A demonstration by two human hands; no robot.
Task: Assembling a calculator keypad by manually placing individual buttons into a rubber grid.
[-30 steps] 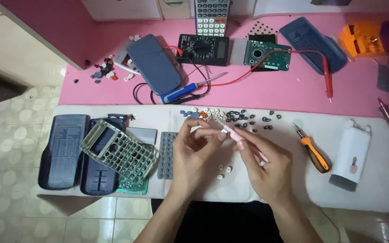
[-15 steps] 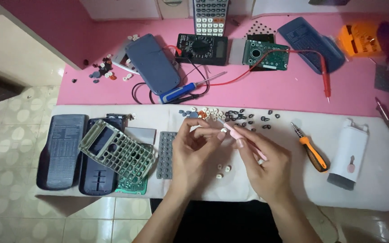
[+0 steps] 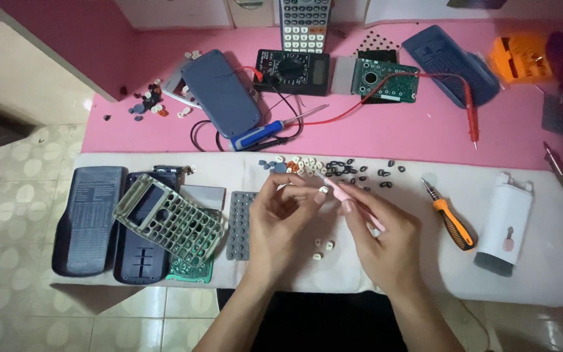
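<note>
My left hand (image 3: 280, 225) pinches a small white calculator key (image 3: 322, 190) between thumb and fingertips above the white cloth (image 3: 425, 261). My right hand (image 3: 384, 241) holds a slim pink tool (image 3: 353, 205) like a pen, its tip touching that key. Three loose white keys (image 3: 321, 248) lie on the cloth just below the hands. A scatter of white, black and blue keys (image 3: 333, 168) lies just beyond the fingers.
A grey rubber keypad mat (image 3: 239, 225), a keypad frame (image 3: 167, 218) on dark case shells and a green board sit left. Right lie an orange screwdriver (image 3: 449, 215) and a white case (image 3: 504, 221). On the pink table: multimeter (image 3: 292, 70), circuit board (image 3: 384, 80), blue screwdriver (image 3: 262, 133).
Both hands stay together over the cloth with only slight shifts of the fingers and the pink tool. The view has drifted a little.
</note>
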